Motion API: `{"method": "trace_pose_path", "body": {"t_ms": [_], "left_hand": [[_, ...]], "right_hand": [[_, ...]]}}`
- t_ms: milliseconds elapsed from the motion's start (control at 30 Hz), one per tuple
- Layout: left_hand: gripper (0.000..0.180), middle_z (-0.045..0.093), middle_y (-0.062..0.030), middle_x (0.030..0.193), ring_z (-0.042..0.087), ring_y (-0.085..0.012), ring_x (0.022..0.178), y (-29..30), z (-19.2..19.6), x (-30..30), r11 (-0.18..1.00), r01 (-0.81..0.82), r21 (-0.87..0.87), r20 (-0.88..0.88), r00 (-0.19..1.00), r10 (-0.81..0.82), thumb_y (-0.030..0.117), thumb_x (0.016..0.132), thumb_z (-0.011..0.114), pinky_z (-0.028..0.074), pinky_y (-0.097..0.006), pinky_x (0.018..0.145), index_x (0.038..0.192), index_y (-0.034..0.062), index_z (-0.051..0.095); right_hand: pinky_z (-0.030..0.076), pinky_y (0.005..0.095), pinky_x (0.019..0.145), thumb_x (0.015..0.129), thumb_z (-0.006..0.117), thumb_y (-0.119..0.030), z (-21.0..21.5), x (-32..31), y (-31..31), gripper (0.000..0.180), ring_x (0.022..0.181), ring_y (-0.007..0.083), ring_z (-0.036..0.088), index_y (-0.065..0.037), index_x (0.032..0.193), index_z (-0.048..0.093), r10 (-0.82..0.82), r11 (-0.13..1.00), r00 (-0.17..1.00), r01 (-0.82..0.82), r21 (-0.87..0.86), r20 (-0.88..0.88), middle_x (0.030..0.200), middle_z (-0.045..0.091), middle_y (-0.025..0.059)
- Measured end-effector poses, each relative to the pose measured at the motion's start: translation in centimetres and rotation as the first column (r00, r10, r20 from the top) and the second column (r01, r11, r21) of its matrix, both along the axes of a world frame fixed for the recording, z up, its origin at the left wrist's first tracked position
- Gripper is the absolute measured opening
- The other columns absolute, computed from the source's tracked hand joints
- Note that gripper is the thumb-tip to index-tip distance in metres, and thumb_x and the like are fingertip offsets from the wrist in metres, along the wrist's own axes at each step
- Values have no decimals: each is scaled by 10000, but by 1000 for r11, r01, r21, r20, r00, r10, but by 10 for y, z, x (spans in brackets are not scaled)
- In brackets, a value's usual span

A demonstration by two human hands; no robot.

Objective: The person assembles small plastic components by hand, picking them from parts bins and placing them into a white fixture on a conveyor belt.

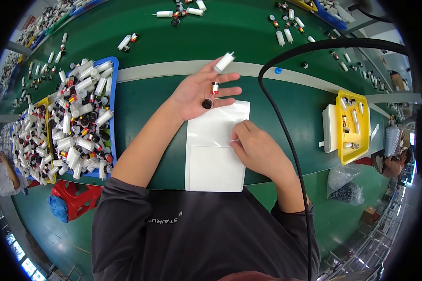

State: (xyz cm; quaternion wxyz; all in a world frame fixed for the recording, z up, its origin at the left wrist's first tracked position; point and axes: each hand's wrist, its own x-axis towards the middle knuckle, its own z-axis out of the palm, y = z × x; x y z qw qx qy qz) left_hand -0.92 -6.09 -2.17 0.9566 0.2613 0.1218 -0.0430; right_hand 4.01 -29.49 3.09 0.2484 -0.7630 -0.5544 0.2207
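Note:
My left hand [204, 91] is palm up with its fingers spread. A white plastic cylinder [225, 62] with a thin tip lies between its thumb and forefinger. Thin wires run across the fingers to a small red, white and black part [215, 88] and a round black cap [207, 103]. Below that hand, a stack of white sheets [216, 168] lies on the table, its upper part glossy. My right hand [258, 146] is closed in a pinch over the stack's right edge. A small pale bit shows at its fingertips, too small to name.
A blue bin [115, 96] heaped with similar white parts stands at left, beside a yellow-edged one. At right is a yellow tray [365, 136] with several parts. A black cable [286, 126] arches across the right side. More parts lie on the green conveyor [229, 37] beyond.

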Motion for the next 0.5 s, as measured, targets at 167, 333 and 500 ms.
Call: {"method": "trace_pose_path", "body": {"t_ms": [167, 333, 500], "left_hand": [[524, 572, -152, 1387, 650, -371, 1168, -7, 6, 2, 999, -6, 42, -31, 999, 8, 266, 1090, 393, 568, -495, 967, 1589, 253, 233], [520, 551, -145, 1429, 603, -343, 1244, -10, 5, 0, 994, -40, 97, 15, 999, 39, 319, 1086, 394, 515, -478, 1030, 1579, 237, 251], [559, 505, -38, 1511, 438, -240, 1373, -14, 2, 3, 999, 53, -1, 283, 958, -50, 388, 1042, 433, 293, -442, 1179, 1537, 143, 347]], "right_hand": [[530, 436, 648, 920, 651, -95, -5, -6, 5, 188, 731, 374, 656, 3, 998, 510, -152, 988, 987, 153, -31, 52, 860, 633, 178], [544, 303, 695, 887, 760, -145, 5, 7, 22, 396, 735, 176, 660, -12, 1148, 494, -423, 880, 876, 458, 124, -232, 873, 655, 123], [534, 283, 791, 873, 745, -21, -13, 14, 69, 399, 873, 137, 644, -18, 1170, 479, -375, 784, 877, 473, 402, -302, 998, 629, 101]]}}
